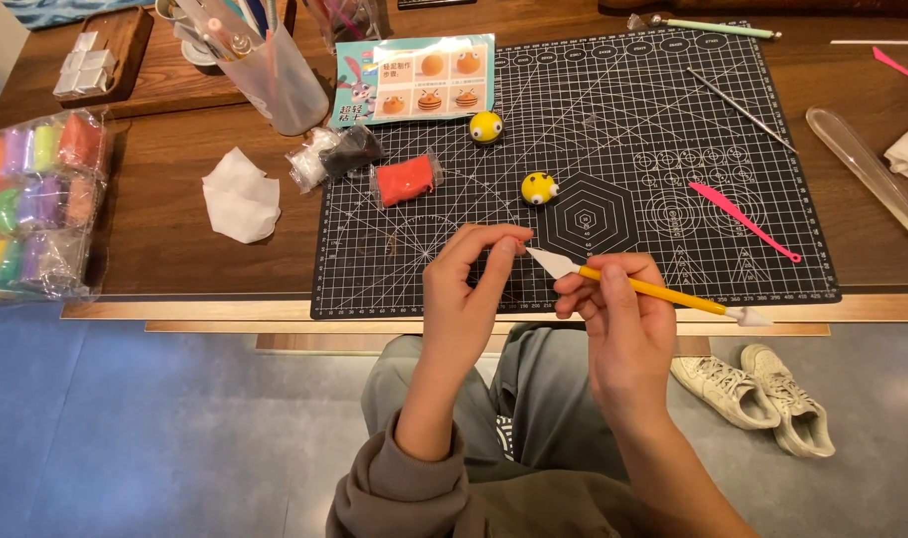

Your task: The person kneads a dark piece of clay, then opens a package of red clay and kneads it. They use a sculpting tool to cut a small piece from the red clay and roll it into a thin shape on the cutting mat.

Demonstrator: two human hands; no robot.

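One yellow-handled sculpting tool (645,288), white blades at both ends, lies gripped in the right hand (623,329) over the near edge of one black cutting mat (613,149). The left hand (469,294) is pinched at the fingertips, touching the tool's near blade; whatever it pinches is too small to identify. Two yellow clay balls (486,126) with eyes sit on the mat, well apart from the hands. Three wrapped clay pieces: red (406,180), black, white. One pink tool (743,221). Two white shoes (758,394) below. One bag of coloured clay (35,204), cut off at left.
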